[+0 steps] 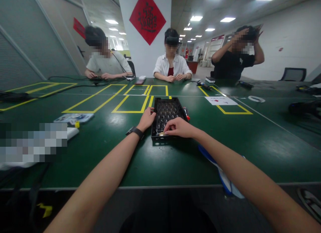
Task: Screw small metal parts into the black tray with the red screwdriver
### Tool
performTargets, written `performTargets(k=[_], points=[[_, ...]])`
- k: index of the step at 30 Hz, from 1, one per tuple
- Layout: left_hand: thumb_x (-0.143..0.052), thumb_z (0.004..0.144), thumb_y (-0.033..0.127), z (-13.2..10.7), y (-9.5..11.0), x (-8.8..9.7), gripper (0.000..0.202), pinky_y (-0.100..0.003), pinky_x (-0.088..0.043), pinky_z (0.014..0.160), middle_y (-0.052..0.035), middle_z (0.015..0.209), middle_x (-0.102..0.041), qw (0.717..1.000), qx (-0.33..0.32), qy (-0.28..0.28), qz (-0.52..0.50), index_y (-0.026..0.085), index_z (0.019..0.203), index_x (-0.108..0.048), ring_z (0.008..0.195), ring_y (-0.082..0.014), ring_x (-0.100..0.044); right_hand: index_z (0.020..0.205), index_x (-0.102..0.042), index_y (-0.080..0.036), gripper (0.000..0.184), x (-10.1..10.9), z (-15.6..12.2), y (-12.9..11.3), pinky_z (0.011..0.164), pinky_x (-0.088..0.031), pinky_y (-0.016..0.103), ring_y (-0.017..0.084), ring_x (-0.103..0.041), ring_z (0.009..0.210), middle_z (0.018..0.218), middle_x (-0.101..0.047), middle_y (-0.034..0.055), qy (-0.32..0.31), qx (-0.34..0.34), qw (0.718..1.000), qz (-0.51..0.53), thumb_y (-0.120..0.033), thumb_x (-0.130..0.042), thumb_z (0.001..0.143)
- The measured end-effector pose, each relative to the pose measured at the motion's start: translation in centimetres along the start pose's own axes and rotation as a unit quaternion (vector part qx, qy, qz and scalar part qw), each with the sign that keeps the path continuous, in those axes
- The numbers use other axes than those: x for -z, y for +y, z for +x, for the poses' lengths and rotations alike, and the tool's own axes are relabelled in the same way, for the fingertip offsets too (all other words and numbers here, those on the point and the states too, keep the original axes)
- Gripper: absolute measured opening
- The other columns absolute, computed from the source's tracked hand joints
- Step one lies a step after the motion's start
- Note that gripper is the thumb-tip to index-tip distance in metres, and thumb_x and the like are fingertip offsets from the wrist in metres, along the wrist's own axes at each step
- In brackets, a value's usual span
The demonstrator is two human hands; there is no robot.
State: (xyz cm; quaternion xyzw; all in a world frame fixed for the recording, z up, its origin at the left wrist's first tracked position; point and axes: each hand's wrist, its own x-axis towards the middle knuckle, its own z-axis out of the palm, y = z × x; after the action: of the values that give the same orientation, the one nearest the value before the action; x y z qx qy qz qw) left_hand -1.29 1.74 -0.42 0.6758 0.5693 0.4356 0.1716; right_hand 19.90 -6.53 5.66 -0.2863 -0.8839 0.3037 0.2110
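A black rectangular plastic tray (155, 138) lies on the green table in front of me, with rows of small shiny pieces inside it. My left hand (147, 118) grips its left wall, thumb and fingers at the rim; a dark band is on that wrist. Over the tray's near end, my right hand (179, 127) has its thumb and fingertips pinched together. A small pale tan piece (162, 134) is at those fingertips, in the near left corner; whether it is held is hidden. Against the tray's right side is a small dark object with a red end (188, 118).
Yellow tape outlines (119, 111) mark the green table (120, 126). A phone-like flat object (74, 118) lies left; a blue-and-white item (224, 176) hangs over the near edge under my right forearm. A paper sheet (220, 101) lies right. Several people sit across the table.
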Motion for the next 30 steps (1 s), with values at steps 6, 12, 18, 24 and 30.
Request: performTargets(k=[6,12,18,24,30], points=[[-0.043,0.075,0.025,-0.05,0.07,0.07,0.035,-0.036,-0.042,0.090,-0.0099,0.107,-0.057,1.000,0.002,0.000,0.010,0.015,0.109,-0.050,0.097,-0.0210,-0.053,0.085,-0.070,-0.009,0.028,-0.01,0.03,0.20,0.050,-0.030,0.019,0.005,-0.041,0.052,0.062,-0.059,0.0010,-0.013,0.002,1.000,0.002,-0.034,-0.062,0.074],[-0.043,0.076,0.026,0.06,-0.18,-0.08,0.036,-0.038,-0.043,0.089,-0.0107,0.105,-0.057,1.000,-0.001,0.001,0.000,0.014,0.109,-0.050,0.097,-0.0214,-0.054,0.087,-0.069,-0.010,0.028,0.05,0.06,0.21,0.050,-0.031,0.018,0.006,-0.042,0.053,0.065,-0.059,0.0009,-0.024,0.003,1.000,0.018,-0.033,-0.063,0.074],[-0.044,0.075,0.024,0.05,-0.21,-0.04,0.037,-0.038,-0.043,0.090,-0.0109,0.104,-0.057,1.000,0.002,-0.004,-0.001,0.013,0.110,-0.049,0.097,-0.0215,-0.054,0.086,-0.070,-0.010,0.028,-0.10,0.07,0.13,0.050,-0.029,0.019,0.005,-0.039,0.051,0.063,-0.058,0.0002,0.000,-0.004,1.000,0.017,-0.034,-0.065,0.072],[-0.044,0.075,0.024,0.14,-0.18,-0.01,0.037,-0.038,-0.043,0.090,-0.0115,0.107,-0.056,1.000,-0.002,-0.007,0.006,0.013,0.111,-0.049,0.098,-0.0215,-0.054,0.085,-0.070,-0.009,0.030,-0.14,0.10,0.32,0.050,-0.031,0.019,0.005,-0.041,0.051,0.061,-0.059,0.0006,-0.006,-0.017,0.999,0.035,-0.035,-0.065,0.071],[-0.043,0.076,0.024,0.10,-0.18,-0.04,0.036,-0.038,-0.043,0.090,-0.0109,0.106,-0.057,1.000,-0.003,-0.004,0.009,0.014,0.110,-0.049,0.098,-0.0213,-0.054,0.085,-0.070,-0.009,0.030,-0.04,0.09,0.17,0.049,-0.030,0.019,0.005,-0.041,0.051,0.062,-0.058,0.0006,-0.008,-0.013,0.999,0.030,-0.035,-0.065,0.072]])
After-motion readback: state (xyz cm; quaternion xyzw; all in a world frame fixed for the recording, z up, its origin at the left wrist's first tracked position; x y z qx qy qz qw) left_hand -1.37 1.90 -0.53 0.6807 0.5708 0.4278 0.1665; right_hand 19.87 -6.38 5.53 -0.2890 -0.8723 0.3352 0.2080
